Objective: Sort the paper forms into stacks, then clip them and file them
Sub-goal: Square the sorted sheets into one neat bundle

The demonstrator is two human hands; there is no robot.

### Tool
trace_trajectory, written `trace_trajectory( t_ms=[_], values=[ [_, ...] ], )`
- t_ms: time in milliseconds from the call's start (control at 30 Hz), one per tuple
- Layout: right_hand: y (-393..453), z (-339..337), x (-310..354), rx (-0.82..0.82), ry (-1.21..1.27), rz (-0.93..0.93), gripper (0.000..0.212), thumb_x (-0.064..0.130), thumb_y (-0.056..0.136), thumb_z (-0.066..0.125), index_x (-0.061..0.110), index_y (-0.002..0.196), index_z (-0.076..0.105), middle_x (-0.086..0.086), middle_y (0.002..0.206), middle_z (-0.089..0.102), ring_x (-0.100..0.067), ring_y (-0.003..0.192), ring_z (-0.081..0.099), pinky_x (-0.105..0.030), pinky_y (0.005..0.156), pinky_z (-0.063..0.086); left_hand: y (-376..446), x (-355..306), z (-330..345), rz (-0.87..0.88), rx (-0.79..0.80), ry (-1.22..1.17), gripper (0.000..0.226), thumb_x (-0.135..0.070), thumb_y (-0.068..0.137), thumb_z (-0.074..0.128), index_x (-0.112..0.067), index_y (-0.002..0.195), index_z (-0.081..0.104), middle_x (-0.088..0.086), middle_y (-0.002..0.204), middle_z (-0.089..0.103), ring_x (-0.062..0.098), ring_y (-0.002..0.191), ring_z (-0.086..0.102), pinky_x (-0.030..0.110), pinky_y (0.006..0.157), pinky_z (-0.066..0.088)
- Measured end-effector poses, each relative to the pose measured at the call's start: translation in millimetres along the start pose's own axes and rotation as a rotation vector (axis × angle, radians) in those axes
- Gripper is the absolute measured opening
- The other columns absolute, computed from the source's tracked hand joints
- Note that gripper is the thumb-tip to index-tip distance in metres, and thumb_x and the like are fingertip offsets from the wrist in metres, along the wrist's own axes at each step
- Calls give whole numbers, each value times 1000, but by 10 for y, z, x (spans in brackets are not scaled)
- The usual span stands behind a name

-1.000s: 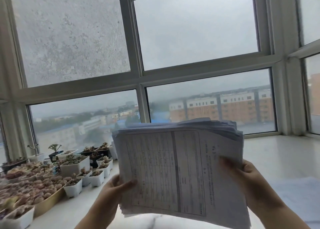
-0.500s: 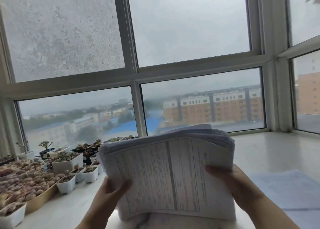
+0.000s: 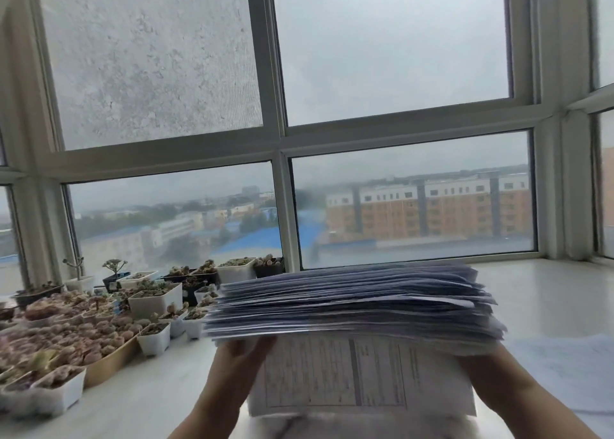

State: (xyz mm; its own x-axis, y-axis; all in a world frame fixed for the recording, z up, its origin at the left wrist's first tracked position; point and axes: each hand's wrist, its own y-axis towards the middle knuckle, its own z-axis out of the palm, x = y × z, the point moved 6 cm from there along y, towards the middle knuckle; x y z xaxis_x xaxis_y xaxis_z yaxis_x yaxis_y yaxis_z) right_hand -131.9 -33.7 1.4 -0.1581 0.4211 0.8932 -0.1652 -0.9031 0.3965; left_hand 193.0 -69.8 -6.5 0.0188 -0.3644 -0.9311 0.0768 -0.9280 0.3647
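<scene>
A thick stack of paper forms (image 3: 352, 309) is held in front of me above the white sill, tipped nearly flat, so its ragged top edges face the camera. The front sheet (image 3: 332, 375) hangs below them and shows a printed table. My left hand (image 3: 241, 359) grips the stack at its lower left, fingers going in under the sheets. My right hand (image 3: 478, 362) holds the right side; its fingers are hidden behind the paper and only the wrist and the heel of the hand show.
Several white pots and trays of succulents (image 3: 99, 322) crowd the left of the white sill (image 3: 548, 292). Loose printed sheets (image 3: 571, 375) lie flat at the right. Window frames (image 3: 282, 146) close off the back and both sides.
The stack has come down and tipped from upright, face toward me, to nearly flat with its edges toward me. Both hands have kept their hold and dropped with it.
</scene>
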Motion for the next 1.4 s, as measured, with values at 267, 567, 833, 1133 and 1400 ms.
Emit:
trace_trajectory(
  t_ms=[267,567,833,1133,1400],
  values=[
    [-75,36,-187,-39,-182,119,38,29,61,75,13,95,74,-12,89,75,-34,86,71,-52,80,57,27,188,-77,-71,-76,218,39,-20,83,72,-24,115,49,0,107,65,20,95,64,37,81,52],
    [-64,166,58,-22,-59,-1,29,25,80,71,8,104,68,-17,93,73,-35,84,71,-52,77,59,42,-249,-126,334,-167,188,33,-37,80,60,-21,108,55,3,98,65,21,89,64,42,70,53],
    [-153,78,-256,34,-137,164,69,50,50,78,15,109,70,-6,102,75,-27,99,70,-47,91,54,-50,299,-124,-246,112,-91,80,-53,44,91,-13,109,65,8,99,74,27,91,71,36,70,56],
    [-49,82,-158,-124,-262,25,47,43,64,68,6,93,70,-22,94,71,-32,86,67,-55,79,53,-39,84,23,-30,2,16,35,-39,70,82,-15,94,71,0,87,75,26,88,69,38,74,55],
    [-49,73,-156,-96,-139,48,57,48,59,76,16,105,70,-10,100,74,-34,97,68,-56,88,54,-28,57,-12,-30,-13,-88,34,-26,70,81,-13,99,69,3,90,75,31,92,68,44,77,55]
  ],
)
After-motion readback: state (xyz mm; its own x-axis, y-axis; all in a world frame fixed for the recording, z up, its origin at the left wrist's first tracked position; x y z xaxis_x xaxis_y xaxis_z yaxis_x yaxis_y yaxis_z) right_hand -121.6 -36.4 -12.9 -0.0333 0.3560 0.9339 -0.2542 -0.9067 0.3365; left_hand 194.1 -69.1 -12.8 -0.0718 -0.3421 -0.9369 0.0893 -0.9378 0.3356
